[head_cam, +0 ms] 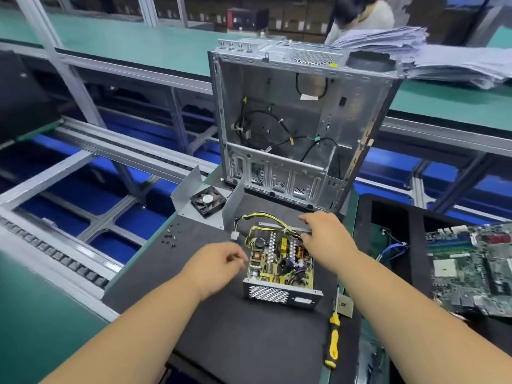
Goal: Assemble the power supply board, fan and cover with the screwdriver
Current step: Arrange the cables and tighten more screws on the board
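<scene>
The power supply board [279,266] sits in its open metal housing [279,293] on the black mat [235,342]. My left hand [219,266] hovers at the housing's left side with loosely curled fingers, holding nothing. My right hand [325,234] rests on the housing's far right edge, fingers spread over the yellow-black wires [266,217]. The fan [207,202] lies in the grey metal cover [191,198] at the mat's far left. The yellow-black screwdriver [333,338] lies on the mat at the right. Several small black screws [171,236] lie left of the board.
An open computer case [293,128] stands upright behind the mat. A motherboard [471,264] lies on the right. A stack of papers [415,51] sits at the back right, with a person [365,18] behind it. A conveyor frame [97,151] runs along the left.
</scene>
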Demonstrator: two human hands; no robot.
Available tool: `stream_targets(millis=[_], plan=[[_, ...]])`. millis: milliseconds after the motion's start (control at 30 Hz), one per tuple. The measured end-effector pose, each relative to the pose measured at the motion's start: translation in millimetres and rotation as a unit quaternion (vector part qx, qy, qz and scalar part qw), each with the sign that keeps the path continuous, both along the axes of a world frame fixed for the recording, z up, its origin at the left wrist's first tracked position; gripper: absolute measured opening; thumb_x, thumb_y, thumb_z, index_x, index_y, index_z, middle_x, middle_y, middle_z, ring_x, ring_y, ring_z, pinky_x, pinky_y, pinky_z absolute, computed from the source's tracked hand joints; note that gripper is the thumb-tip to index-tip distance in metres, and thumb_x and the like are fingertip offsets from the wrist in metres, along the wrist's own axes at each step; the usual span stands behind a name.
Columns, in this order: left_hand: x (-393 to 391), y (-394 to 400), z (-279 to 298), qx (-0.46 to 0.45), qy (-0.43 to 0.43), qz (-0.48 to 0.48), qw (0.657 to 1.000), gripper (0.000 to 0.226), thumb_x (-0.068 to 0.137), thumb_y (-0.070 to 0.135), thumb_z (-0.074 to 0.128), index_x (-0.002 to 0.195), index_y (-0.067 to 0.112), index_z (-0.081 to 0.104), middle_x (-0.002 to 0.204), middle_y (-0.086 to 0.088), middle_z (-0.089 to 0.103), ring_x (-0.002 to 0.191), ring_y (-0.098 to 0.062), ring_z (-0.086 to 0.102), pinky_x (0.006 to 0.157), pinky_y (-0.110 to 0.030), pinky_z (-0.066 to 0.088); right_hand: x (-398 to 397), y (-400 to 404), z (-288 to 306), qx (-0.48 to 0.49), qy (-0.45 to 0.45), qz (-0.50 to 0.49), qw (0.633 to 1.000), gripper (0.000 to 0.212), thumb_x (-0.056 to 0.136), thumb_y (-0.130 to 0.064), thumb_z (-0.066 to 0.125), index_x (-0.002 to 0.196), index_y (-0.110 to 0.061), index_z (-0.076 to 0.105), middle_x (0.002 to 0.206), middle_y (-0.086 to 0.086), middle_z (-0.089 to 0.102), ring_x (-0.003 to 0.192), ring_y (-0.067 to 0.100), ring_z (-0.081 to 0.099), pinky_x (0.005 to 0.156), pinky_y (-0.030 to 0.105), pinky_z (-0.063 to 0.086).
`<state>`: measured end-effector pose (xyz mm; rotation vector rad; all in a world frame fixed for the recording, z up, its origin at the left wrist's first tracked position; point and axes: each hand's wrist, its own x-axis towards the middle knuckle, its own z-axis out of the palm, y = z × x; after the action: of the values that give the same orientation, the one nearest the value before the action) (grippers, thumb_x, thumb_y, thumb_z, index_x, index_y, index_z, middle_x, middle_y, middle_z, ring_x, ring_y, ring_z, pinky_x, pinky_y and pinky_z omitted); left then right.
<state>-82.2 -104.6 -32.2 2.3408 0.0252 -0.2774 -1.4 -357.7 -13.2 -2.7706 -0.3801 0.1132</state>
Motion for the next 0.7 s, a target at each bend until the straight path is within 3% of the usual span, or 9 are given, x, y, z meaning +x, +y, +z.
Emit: stream_targets(millis=[67,133,233,333,400,533,633,700], plan=[[12.1,-0.6,4.5,-0.001,-0.059,0.064,0.996,0.019,0.085,0.021,0.06,0.085,0.04,0.064,0.079,0.021,0.064,0.073,0.003,0.059,0.07,-0.021,0.048,-8.5,-4.0,2.0,0.025,-0.027,-0.027,0.999,0.042,0.091,-0.02,0.055,0.133,-0.02,0.055,0.128,0.001,0.056,0.122,0.025,0.046,0.1,0.04,0.043],[28.1,-2.9,8.9,-0.012,-0.097,0.077,0.992,0.023,0.082,0.022,0.067,0.097,0.038,0.06,0.09,0.016,0.061,0.083,-0.002,0.058,0.082,-0.03,0.051,-16.0,-7.9,4.8,0.033,-0.024,-0.029,0.999,0.03,0.09,-0.024,0.056,0.119,-0.023,0.06,0.115,-0.002,0.059,0.112,0.022,0.05,0.094,0.037,0.046],[55.6,-7.3,12.6,0.081,-0.119,-0.01,0.99,0.064,0.075,0.034,0.078,0.131,0.03,0.046,0.123,0.007,0.051,0.115,-0.013,0.049,0.102,-0.035,0.043,-24.8,-10.7,5.8,0.0,0.03,0.005,1.0,0.013,0.091,-0.031,0.058,0.102,-0.03,0.064,0.101,-0.008,0.06,0.105,0.02,0.05,0.086,0.035,0.045],[79.4,-15.4,10.4,0.153,-0.097,-0.112,0.977,0.089,0.072,0.04,0.079,0.146,0.026,0.032,0.145,0.002,0.038,0.136,-0.021,0.032,0.111,-0.036,0.033,-30.6,-9.5,6.5,-0.002,0.05,0.007,0.999,0.009,0.092,-0.031,0.058,0.096,-0.032,0.066,0.095,-0.012,0.058,0.103,0.018,0.05,0.084,0.032,0.044],[90.7,-19.0,5.6,0.175,-0.08,-0.153,0.969,0.079,0.074,0.036,0.077,0.14,0.026,0.037,0.139,0.0,0.046,0.13,-0.023,0.041,0.105,-0.036,0.04,-34.5,-6.8,7.1,0.0,0.058,-0.002,0.998,0.008,0.091,-0.031,0.058,0.091,-0.033,0.065,0.092,-0.015,0.058,0.102,0.018,0.051,0.084,0.032,0.045],[106.3,-15.4,3.2,0.164,-0.075,-0.166,0.97,0.03,0.081,0.02,0.064,0.103,0.027,0.045,0.097,0.0,0.062,0.093,-0.026,0.059,0.077,-0.039,0.051,-47.6,-1.1,9.2,-0.024,0.104,-0.007,0.994,0.014,0.086,-0.044,0.061,0.084,-0.031,0.064,0.09,-0.016,0.064,0.1,0.014,0.05,0.087,0.037,0.048],[113.5,-8.9,6.3,0.174,-0.07,-0.193,0.963,0.026,0.078,0.016,0.062,0.092,0.028,0.042,0.084,0.001,0.058,0.081,-0.027,0.056,0.067,-0.037,0.049,-58.0,3.6,14.5,0.003,0.176,-0.006,0.984,0.027,0.076,-0.058,0.067,0.08,-0.032,0.065,0.084,-0.013,0.066,0.089,0.006,0.053,0.079,0.031,0.05],[116.5,-4.9,9.7,0.193,-0.078,-0.218,0.954,0.023,0.079,0.017,0.059,0.091,0.028,0.042,0.083,0.002,0.057,0.08,-0.026,0.054,0.061,-0.034,0.042,-62.7,7.8,20.3,-0.001,0.226,0.007,0.974,0.028,0.069,-0.055,0.076,0.082,-0.031,0.068,0.081,-0.014,0.067,0.08,0.004,0.059,0.072,0.025,0.049]])
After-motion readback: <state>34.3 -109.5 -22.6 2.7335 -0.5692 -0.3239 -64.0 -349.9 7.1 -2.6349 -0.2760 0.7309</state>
